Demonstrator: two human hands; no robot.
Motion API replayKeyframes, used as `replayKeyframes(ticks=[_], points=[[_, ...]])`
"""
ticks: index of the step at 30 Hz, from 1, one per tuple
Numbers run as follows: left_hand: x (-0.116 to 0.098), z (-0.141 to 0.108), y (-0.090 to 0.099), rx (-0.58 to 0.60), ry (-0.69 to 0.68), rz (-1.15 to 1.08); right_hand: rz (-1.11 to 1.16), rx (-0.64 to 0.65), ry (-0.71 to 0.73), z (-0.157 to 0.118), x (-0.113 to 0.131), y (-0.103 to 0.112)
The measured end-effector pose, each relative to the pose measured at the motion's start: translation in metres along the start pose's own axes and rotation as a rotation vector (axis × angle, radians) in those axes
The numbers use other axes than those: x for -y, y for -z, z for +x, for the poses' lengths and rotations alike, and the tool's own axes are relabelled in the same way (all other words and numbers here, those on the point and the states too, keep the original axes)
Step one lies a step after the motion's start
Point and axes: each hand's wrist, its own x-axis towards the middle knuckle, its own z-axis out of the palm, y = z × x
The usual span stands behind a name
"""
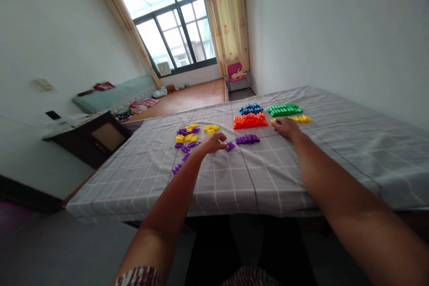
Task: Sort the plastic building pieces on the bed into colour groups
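My left hand (pixel 214 144) is low over the table, thumb and fingers curled at a small purple plastic piece (pixel 230 146). Just right of it lies a row of purple pieces (pixel 247 139). My right hand (pixel 284 126) is closed at the left end of a row of yellow pieces (pixel 301 119); its fingertips partly hide the piece they pinch. Beyond the hands are a block of orange pieces (pixel 250 121), blue pieces (pixel 251 108) and a green row (pixel 284 109). Left of my left hand, yellow pieces (pixel 211 128) and purple pieces (pixel 185 148) lie loosely mixed.
A grey checked cloth (pixel 214 187) covers the table, with its near edge before me. A white wall (pixel 342 31) runs along the right. Further off are a bed (pixel 197 98), a pink chair (pixel 236 71), a window, and a dark cabinet (pixel 97 138) at left.
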Motion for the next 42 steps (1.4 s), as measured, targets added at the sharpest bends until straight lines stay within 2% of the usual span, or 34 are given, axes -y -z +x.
replayKeyframes(ticks=[3,5,7,12,15,19,21,23,25,28,30,31,34,42], points=[[0.002,0.001,0.002,0.096,-0.176,0.021,-0.055,0.02,0.018,0.002,-0.002,0.0],[0.001,0.004,-0.002,0.152,-0.233,0.02,-0.097,0.016,0.044,0.002,-0.004,-0.001],[-0.001,0.007,-0.007,0.151,-0.184,0.027,-0.128,-0.004,0.071,0.0,-0.005,-0.002],[-0.004,0.012,-0.018,0.027,0.014,0.034,-0.1,0.031,0.081,-0.004,-0.006,-0.005],[-0.004,0.014,-0.021,-0.003,0.036,0.005,-0.119,0.117,0.064,0.0,-0.004,0.001],[-0.005,0.019,-0.02,0.008,0.032,-0.006,-0.098,0.314,0.121,0.01,-0.007,0.014],[-0.006,0.022,-0.019,0.022,0.011,0.008,-0.051,0.339,0.168,0.01,-0.013,0.017],[-0.008,0.026,-0.018,0.041,-0.016,0.041,0.005,0.242,0.203,0.007,-0.02,0.016],[-0.009,0.029,-0.018,0.052,-0.045,0.087,0.054,0.04,0.178,0.003,-0.03,0.016],[-0.01,0.033,-0.021,0.035,-0.092,0.155,0.065,-0.353,-0.008,0.003,-0.049,0.02],[-0.01,0.035,-0.023,0.01,-0.115,0.178,0.023,-0.501,-0.169,0.004,-0.064,0.025],[-0.01,0.035,-0.023,0.004,-0.122,0.185,-0.004,-0.51,-0.244,0.005,-0.071,0.028],[-0.012,0.036,-0.025,0.008,-0.132,0.201,-0.078,-0.427,-0.389,0.005,-0.085,0.032],[-0.014,0.04,-0.026,0.015,-0.139,0.218,-0.153,-0.34,-0.483,0.002,-0.09,0.037]])
